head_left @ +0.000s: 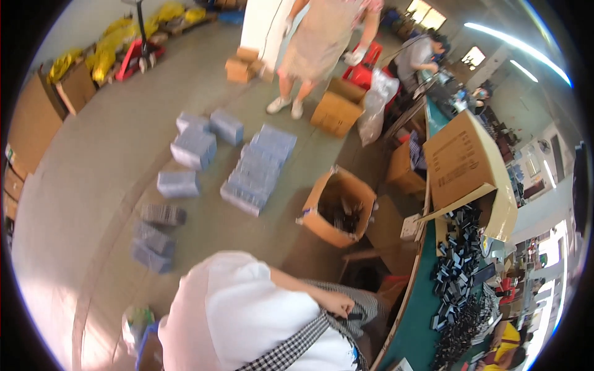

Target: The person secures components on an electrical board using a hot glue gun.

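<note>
Low in the view, my left arm in a white sleeve reaches over the black-and-white checked cloth (pixel 371 304) of my apron. At its end is my left hand (pixel 338 303), held close to my lap with the fingers curled. A dark patch shows by the fingertips; whether it is a held thing or part of the apron I cannot make out. My right hand is out of view. On the right, the green-topped workbench (pixel 424 303) carries a heap of small black parts (pixel 458 266). A cardboard box (pixel 461 164) lies tipped at the heap's far end.
An open carton (pixel 314 219) with dark items stands on the floor beside the bench. Several bluish-grey wrapped blocks (pixel 250 173) lie on the floor. Farther off stand a person in an apron (pixel 318 43), another carton (pixel 337 114) and a red pallet jack (pixel 131 60). Others sit along the bench.
</note>
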Demonstrator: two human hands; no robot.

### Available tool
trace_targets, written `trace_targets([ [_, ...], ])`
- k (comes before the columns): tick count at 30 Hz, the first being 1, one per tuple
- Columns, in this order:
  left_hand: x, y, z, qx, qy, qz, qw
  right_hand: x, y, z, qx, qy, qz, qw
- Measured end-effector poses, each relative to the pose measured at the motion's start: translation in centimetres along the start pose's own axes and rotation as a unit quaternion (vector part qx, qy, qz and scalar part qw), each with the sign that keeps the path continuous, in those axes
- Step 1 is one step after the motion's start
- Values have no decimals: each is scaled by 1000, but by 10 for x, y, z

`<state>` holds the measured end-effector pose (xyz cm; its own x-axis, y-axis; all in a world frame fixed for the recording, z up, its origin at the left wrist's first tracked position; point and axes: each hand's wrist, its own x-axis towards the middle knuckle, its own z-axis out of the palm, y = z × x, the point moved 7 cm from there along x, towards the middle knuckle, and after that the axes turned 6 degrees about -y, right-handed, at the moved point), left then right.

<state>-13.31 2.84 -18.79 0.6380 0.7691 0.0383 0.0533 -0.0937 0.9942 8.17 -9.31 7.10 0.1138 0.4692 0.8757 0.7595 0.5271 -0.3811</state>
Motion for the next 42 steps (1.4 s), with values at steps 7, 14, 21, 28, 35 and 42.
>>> trace_targets([
  [7,9,5,-7,89,-8,13,996,18,95,-30,423,-54,319,846],
  [14,4,12,-10,94,-12,-16,995,32,91,-44,343,-85,289,890],
  [21,3,11,-9,64,-9,-13,998,21,91,-50,289,-69,256,920],
  [28,8,6,-7,59,-14,-16,998,11,95,-56,233,-55,225,945],
  [35,13,-4,-4,38,-15,-12,999,2,105,-67,172,-48,197,964],
  [42,12,-3,-4,33,-13,-21,999,-11,117,-76,112,-36,169,979],
])
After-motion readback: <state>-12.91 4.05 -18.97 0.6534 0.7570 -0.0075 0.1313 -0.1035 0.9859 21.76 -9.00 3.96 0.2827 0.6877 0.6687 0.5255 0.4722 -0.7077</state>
